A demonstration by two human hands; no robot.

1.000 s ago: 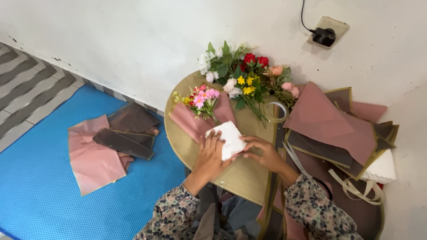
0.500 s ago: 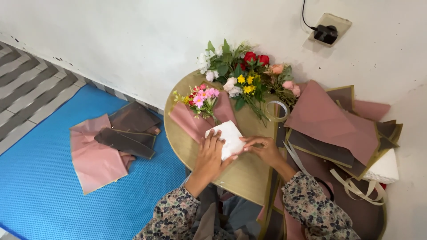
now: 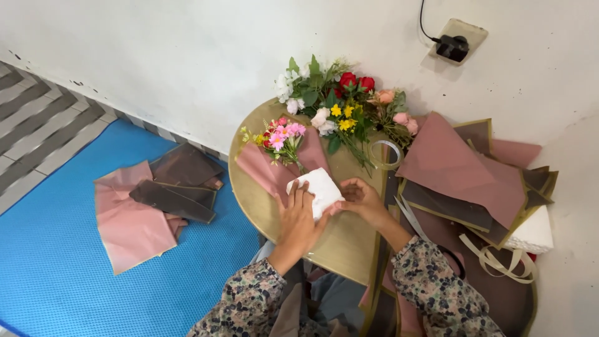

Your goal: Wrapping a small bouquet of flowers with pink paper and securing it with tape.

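On a round gold table (image 3: 249, 193) lies a small bouquet of pink and yellow flowers (image 3: 279, 136) on pink wrapping paper (image 3: 262, 167). Its stems are covered by a white sheet of paper (image 3: 321, 187). My left hand (image 3: 299, 215) presses flat on the near side of that white paper. My right hand (image 3: 359, 196) pinches the paper's right edge with closed fingers. Both sleeves are floral.
Loose red, white, yellow and peach flowers (image 3: 340, 103) lie at the table's far side by the white wall. A tape roll (image 3: 385, 154) sits beside them. Pink and brown sheets (image 3: 462, 168) pile up on the right; more sheets (image 3: 156, 200) lie on the blue mat at left.
The white paper has been folded tighter around the stems, from a flat sheet to a bundled shape. Both hands stay on it, shifted slightly.
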